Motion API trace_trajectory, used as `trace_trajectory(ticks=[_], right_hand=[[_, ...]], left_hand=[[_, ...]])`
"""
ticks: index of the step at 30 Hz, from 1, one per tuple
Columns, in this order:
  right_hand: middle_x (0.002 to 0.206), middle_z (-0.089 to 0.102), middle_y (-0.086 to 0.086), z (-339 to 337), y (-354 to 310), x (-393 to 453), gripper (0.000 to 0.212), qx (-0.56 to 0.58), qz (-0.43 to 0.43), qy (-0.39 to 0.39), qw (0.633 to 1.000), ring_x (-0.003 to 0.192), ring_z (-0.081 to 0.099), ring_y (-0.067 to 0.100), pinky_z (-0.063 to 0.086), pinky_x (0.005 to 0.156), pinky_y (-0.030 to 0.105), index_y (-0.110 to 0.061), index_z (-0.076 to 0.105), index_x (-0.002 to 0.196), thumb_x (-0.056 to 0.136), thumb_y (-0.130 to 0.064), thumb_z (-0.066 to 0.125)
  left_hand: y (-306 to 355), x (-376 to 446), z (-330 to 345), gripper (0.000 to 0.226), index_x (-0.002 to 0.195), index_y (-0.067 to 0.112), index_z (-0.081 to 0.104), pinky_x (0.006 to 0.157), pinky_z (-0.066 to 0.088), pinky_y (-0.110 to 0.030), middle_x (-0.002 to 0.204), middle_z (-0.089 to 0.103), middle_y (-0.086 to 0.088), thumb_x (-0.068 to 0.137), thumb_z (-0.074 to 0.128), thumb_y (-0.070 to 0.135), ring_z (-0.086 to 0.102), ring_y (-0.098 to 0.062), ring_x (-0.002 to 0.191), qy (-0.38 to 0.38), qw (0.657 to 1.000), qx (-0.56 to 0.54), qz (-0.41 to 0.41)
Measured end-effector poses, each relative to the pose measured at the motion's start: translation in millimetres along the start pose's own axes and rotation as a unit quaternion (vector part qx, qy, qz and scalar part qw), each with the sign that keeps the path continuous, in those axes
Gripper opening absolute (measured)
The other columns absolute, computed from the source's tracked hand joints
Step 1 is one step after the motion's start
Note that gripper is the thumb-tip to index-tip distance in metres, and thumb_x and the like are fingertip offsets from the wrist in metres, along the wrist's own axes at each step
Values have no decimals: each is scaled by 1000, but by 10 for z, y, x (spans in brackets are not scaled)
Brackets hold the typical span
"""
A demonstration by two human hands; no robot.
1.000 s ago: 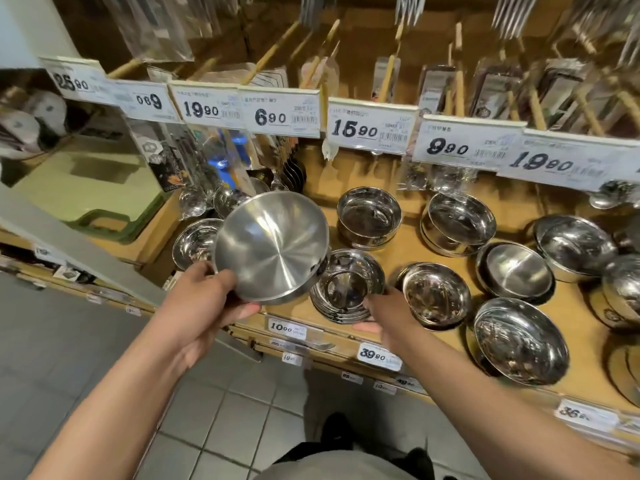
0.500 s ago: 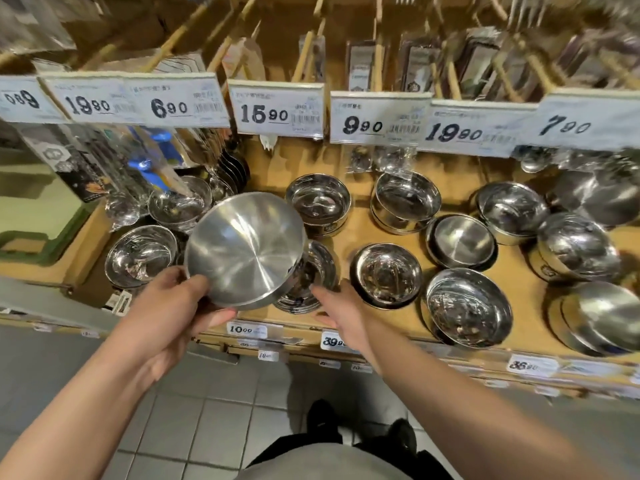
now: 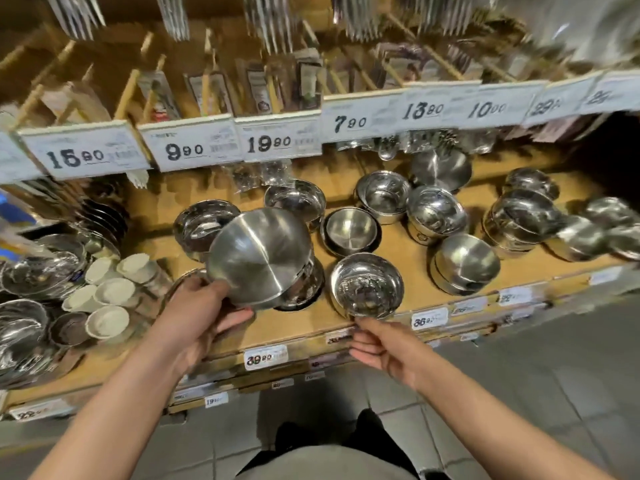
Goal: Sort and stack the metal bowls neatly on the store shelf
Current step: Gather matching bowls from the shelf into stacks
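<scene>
The left hand [image 3: 194, 318] grips a large metal bowl [image 3: 259, 258] by its near rim, thumb underneath and fingers hidden behind the rim. The bowl is tilted so its brushed underside faces the camera, and it is held above the front of the wooden shelf [image 3: 294, 327], partly covering a shiny bowl [image 3: 304, 289] that sits on the shelf behind it. The left forearm reaches up from the lower left of the view.

The right hand [image 3: 384, 351] is stretched forward from the lower right with its fingers loosely curled and holding nothing; the fingertips lie just at the near rim of a polished bowl [image 3: 367, 285] standing at the shelf's front edge, though whether they touch it cannot be told.

Further back on the shelf stand more metal bowls: a matte one [image 3: 351, 228] nested in a dark rim, a deep one [image 3: 382, 194] behind it, and a stack [image 3: 465, 263] to the right. More bowls, blurred, crowd the right end. To the left of the held bowl is a cluster of small white cups [image 3: 107, 296] and more shiny bowls. Price tags [image 3: 197, 147] hang along the rail above, with packaged utensils [image 3: 304, 84] on pegs behind them. Below is grey tiled floor [image 3: 519, 393].
</scene>
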State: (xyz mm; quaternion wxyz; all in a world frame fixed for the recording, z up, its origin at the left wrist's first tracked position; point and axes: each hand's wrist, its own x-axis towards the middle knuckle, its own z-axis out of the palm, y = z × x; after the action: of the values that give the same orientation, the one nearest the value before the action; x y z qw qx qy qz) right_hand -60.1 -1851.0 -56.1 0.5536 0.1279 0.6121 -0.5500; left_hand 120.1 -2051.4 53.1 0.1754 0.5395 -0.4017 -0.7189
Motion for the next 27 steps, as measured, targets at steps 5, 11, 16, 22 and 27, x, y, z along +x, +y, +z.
trace_trajectory(ticks=[5, 11, 16, 22, 27], right_hand=[[67, 73, 12, -454, -191, 9, 21, 51, -41, 30, 997, 57, 73, 19, 62, 54, 26, 5, 64, 95, 95, -15, 68], [107, 71, 17, -513, -555, 253, 34, -36, -95, 54, 993, 70, 68, 19, 60, 49, 29, -5, 55, 128, 96, -12, 66], [102, 75, 24, -548, -674, 405, 29, -100, -76, 13, 992, 74, 72, 27, 63, 52, 35, 0, 62, 123, 94, -2, 64], [100, 73, 21, -636, -707, 491, 22, -67, -69, 10, 995, 59, 73, 23, 60, 45, 33, -2, 62, 113, 94, 7, 60], [98, 74, 14, -719, -721, 492, 19, -79, -78, 13, 994, 80, 75, 28, 62, 52, 33, -15, 58, 98, 93, 3, 63]], left_hand=[[-69, 77, 336, 33, 135, -3, 47, 55, 62, -30, 121, 61, -23, 102, 47, -2, 70, -37, 97, 0, 1000, 7, -11], [-194, 20, 444, 38, 141, -1, 44, 55, 63, -29, 132, 59, -24, 103, 47, 0, 75, -34, 90, 17, 1000, 6, -15], [-318, -84, 418, 36, 138, 1, 46, 55, 63, -29, 126, 62, -22, 102, 46, -3, 77, -26, 74, 60, 998, -2, 2], [-468, -204, 443, 29, 128, -7, 50, 46, 59, -25, 96, 66, -21, 99, 47, -8, 73, -23, 62, 124, 992, -23, -1], [-590, -309, 468, 13, 106, -4, 55, 43, 57, -24, 85, 67, -21, 98, 45, -8, 72, -18, 54, 149, 988, -32, 0]])
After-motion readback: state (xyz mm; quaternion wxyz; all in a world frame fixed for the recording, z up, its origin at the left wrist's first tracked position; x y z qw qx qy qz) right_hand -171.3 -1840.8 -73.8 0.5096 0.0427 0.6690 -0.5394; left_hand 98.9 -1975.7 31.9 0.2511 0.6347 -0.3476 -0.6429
